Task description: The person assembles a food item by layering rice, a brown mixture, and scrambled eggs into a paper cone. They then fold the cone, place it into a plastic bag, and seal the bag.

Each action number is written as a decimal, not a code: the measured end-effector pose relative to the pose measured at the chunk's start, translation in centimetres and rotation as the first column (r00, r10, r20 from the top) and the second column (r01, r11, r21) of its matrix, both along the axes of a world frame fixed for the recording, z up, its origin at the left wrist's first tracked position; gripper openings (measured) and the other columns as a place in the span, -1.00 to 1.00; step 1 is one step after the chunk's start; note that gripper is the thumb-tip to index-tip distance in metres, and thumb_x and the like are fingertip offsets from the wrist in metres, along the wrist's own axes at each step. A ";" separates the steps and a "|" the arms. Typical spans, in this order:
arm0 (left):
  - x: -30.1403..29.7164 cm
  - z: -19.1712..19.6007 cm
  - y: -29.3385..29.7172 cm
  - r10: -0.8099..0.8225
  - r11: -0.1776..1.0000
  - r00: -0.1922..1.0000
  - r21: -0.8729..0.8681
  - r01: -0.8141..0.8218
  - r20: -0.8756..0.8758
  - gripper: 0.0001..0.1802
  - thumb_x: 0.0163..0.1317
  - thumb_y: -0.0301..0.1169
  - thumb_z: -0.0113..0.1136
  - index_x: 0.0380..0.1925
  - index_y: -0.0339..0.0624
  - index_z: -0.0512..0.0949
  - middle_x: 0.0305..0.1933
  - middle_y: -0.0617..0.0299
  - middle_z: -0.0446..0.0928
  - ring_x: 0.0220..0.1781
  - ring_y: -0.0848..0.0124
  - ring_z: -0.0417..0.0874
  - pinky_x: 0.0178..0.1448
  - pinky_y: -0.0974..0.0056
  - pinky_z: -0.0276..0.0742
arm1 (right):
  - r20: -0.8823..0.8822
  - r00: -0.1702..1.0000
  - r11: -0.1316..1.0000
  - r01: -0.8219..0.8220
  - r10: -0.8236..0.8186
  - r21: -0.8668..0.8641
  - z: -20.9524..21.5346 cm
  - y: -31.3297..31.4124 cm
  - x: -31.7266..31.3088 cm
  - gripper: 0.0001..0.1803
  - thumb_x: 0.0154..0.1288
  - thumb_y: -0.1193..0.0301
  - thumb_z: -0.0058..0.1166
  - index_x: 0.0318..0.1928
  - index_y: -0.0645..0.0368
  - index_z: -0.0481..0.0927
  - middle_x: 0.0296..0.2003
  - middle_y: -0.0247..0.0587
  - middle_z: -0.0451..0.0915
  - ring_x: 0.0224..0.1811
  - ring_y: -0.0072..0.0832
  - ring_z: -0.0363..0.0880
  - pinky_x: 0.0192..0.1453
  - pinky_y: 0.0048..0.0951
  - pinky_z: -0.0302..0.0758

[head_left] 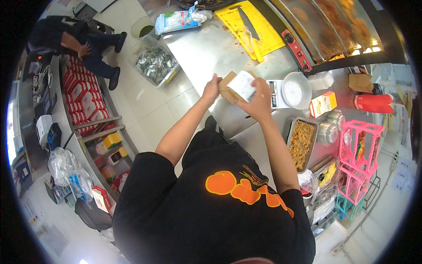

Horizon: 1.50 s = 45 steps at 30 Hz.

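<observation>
Above the near edge of the steel counter, I hold a small brown cardboard box [225, 91] between both hands. My left hand [212, 89] grips its left side, with the thumb and fingers closed at the edge. A white paper slip [242, 85] with print on it lies against the box and curls a little. My right hand [259, 100] is closed on the slip's right edge, fingers bent over it; whether it also grips the box behind I cannot tell. Right of that hand stands a digital kitchen scale [273, 93] with a round white bowl [296, 90].
A knife [249, 24] lies on a yellow cutting board [224, 20] at the back. A metal tray of chopped food [302, 143], a yellow-white carton [323, 104] and pink racks [351, 143] stand right. A plastic tub [154, 61] is on the floor left; another person [83, 46] sits beyond.
</observation>
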<state>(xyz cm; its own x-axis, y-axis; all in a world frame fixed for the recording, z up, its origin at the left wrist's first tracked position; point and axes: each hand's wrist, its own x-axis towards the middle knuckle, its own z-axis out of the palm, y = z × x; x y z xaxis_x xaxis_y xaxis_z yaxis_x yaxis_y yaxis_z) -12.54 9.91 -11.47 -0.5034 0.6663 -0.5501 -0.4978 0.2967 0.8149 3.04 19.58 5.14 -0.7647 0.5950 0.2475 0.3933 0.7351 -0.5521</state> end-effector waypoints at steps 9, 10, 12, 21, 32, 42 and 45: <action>-3.6 7.1 2.2 -0.425 0.905 0.863 -0.162 0.394 -0.272 -0.16 0.33 0.19 -0.15 0.30 -0.36 0.26 0.32 -0.18 0.31 0.42 0.09 0.25 0.43 0.22 0.12 | -0.096 0.990 0.994 0.100 -0.103 -0.035 -3.3 -1.1 -2.2 -0.10 -0.10 -0.02 0.37 0.14 0.23 0.25 0.23 0.13 0.24 0.29 -0.02 0.19 0.34 -0.09 0.16; -3.4 7.3 2.5 -0.444 0.890 0.833 -0.267 0.369 -0.330 -0.25 0.33 0.09 -0.08 0.23 -0.40 0.33 0.27 -0.11 0.39 0.36 0.13 0.35 0.37 0.26 0.23 | -0.169 0.960 0.975 0.213 -0.222 -0.069 -4.2 -1.4 -1.5 -0.06 -0.04 -0.06 0.34 0.21 0.24 0.23 0.28 0.14 0.20 0.34 -0.03 0.14 0.37 -0.10 0.13; -3.7 5.8 2.9 -0.456 0.886 0.874 0.009 0.464 -0.167 -0.27 0.36 0.10 -0.11 0.22 -0.36 0.35 0.24 0.01 0.43 0.32 0.21 0.39 0.33 0.24 0.29 | -0.089 0.712 0.604 0.514 -0.696 -0.609 -9.3 -2.1 -1.3 -0.09 0.22 -0.18 0.05 0.31 0.27 0.17 0.30 0.08 0.23 0.38 -0.15 0.15 0.42 -0.17 0.11; -2.4 8.1 2.1 -0.477 0.874 0.848 0.223 0.431 0.231 -0.35 0.43 0.07 -0.26 0.33 -0.13 0.23 0.32 0.16 0.35 0.36 0.24 0.34 0.41 0.05 0.24 | 0.177 0.758 0.163 0.350 -0.627 -0.923 -4.5 -3.9 -2.2 0.27 0.01 -0.48 -0.12 0.40 0.34 -0.06 0.38 0.18 0.02 0.47 -0.06 -0.03 0.48 -0.23 0.05; 17.0 10.4 -5.0 -0.720 0.685 0.671 0.018 0.729 0.177 -0.38 0.48 0.06 -0.34 0.28 -0.20 0.25 0.24 0.12 0.40 0.25 0.29 0.42 0.37 0.18 0.22 | 0.047 0.537 0.049 0.163 -0.842 -0.985 -2.7 -14.4 18.3 -0.12 0.30 -0.23 -0.12 0.43 0.03 0.05 0.41 0.03 0.06 0.48 -0.17 -0.02 0.48 -0.19 0.03; 36.7 4.8 -5.9 -0.814 0.578 0.560 0.132 0.805 0.154 -0.30 0.44 0.11 -0.26 0.32 -0.23 0.19 0.26 0.11 0.38 0.28 0.28 0.39 0.38 0.21 0.21 | 0.097 0.343 -0.038 0.173 -0.934 -0.984 -6.7 -18.4 37.1 0.04 0.31 -0.27 -0.19 0.44 0.33 -0.11 0.34 0.11 0.20 0.40 -0.24 0.17 0.43 -0.36 0.13; 36.5 3.9 -5.1 -0.835 0.550 0.534 0.206 0.809 0.132 -0.36 0.46 0.09 -0.29 0.28 -0.17 0.25 0.26 0.18 0.39 0.30 0.30 0.40 0.39 0.17 0.22 | 0.144 0.319 -0.053 0.278 -0.937 -0.959 -9.6 -18.8 39.1 -0.10 0.36 -0.19 -0.16 0.41 0.26 0.05 0.28 0.02 0.31 0.35 -0.33 0.24 0.40 -0.40 0.17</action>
